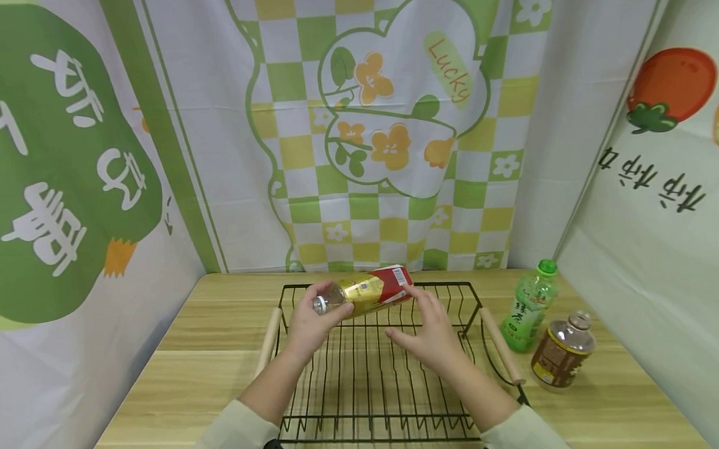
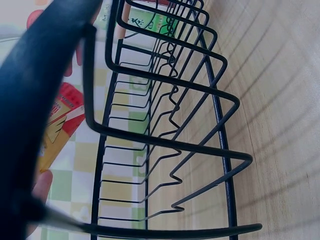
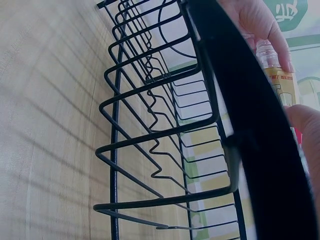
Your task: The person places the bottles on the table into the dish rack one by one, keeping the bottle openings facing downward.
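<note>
A clear plastic bottle (image 1: pixel 365 290) with a gold and red label lies nearly sideways above the rack's far part, its mouth to the left. My left hand (image 1: pixel 311 324) holds it near the neck, thumb on the near side. At the red base end is my right hand (image 1: pixel 429 328), fingers spread and thumb apart, with fingertips right at the base. Below both hands stands a black wire dish rack (image 1: pixel 366 385) with wooden side handles. In the right wrist view, the bottle's gold label (image 3: pixel 282 82) shows between the two hands, partly hidden by the rack's dark bar.
Right of the rack stand a green-capped bottle (image 1: pixel 528 307) with a green label and a clear bottle (image 1: pixel 562 351) with a brown label, both upright on the wooden table (image 1: pixel 180 386). Printed cloth (image 1: pixel 391 116) hangs behind and at both sides.
</note>
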Tool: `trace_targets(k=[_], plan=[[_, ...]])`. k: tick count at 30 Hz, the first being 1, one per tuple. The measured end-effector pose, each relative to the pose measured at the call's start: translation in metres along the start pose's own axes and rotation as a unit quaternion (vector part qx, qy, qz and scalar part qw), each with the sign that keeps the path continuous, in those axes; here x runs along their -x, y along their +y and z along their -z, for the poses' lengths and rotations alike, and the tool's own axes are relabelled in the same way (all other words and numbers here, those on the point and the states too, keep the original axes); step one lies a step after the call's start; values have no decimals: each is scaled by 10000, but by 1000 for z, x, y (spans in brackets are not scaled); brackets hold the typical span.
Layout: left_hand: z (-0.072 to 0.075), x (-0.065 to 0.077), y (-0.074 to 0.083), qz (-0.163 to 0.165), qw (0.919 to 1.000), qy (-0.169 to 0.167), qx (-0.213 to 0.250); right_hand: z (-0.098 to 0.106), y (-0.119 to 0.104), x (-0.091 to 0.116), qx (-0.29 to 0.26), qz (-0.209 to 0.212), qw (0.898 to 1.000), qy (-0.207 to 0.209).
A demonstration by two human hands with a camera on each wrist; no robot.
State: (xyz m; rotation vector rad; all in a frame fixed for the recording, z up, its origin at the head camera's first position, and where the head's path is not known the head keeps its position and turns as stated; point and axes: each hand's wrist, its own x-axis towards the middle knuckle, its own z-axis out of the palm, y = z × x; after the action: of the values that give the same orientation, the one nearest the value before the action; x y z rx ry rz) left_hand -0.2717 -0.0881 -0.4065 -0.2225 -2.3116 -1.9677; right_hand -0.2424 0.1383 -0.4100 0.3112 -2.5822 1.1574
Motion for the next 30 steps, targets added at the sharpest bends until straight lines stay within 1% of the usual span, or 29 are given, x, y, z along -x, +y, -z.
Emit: trace_targets(k=[4, 6, 8, 11, 13, 15, 17, 23, 25, 27, 30], plan=[[0, 0, 1, -18, 9998, 123, 154, 0, -2, -1, -444, -440, 9980, 85], [0, 1, 2, -18, 9996, 181, 232, 0, -3, 0, -679, -691, 9953, 25], [0, 1, 3, -31, 9992, 214, 330, 0, -3, 0, -756, -906, 9928, -183], [0, 2, 5, -96, 9987, 168, 467, -1, -4, -1, -929, -1071, 9881, -590], [-1, 3, 5, -99, 9984, 68, 545, -1, -4, -1, -1065, -1098, 9852, -770], [-1, 4, 5, -104, 9985, -40, 539, -1, -4, 0, -1226, -1075, 9829, -851], [-2, 4, 3, -85, 9986, -133, 496, -2, -4, 0, -1340, -1071, 9815, -854], [-5, 5, 2, -41, 9993, -341, 160, -5, -4, 0, -1739, -988, 9769, -749], [-7, 5, 2, -57, 9993, -382, 1, -6, -6, -1, -1957, -958, 9734, -704], [-8, 6, 2, -91, 9989, -449, -63, -8, -7, -1, -2200, -971, 9685, -653], [-10, 7, 2, -115, 9981, -596, -118, -10, -9, -3, -2582, -1051, 9584, -609]])
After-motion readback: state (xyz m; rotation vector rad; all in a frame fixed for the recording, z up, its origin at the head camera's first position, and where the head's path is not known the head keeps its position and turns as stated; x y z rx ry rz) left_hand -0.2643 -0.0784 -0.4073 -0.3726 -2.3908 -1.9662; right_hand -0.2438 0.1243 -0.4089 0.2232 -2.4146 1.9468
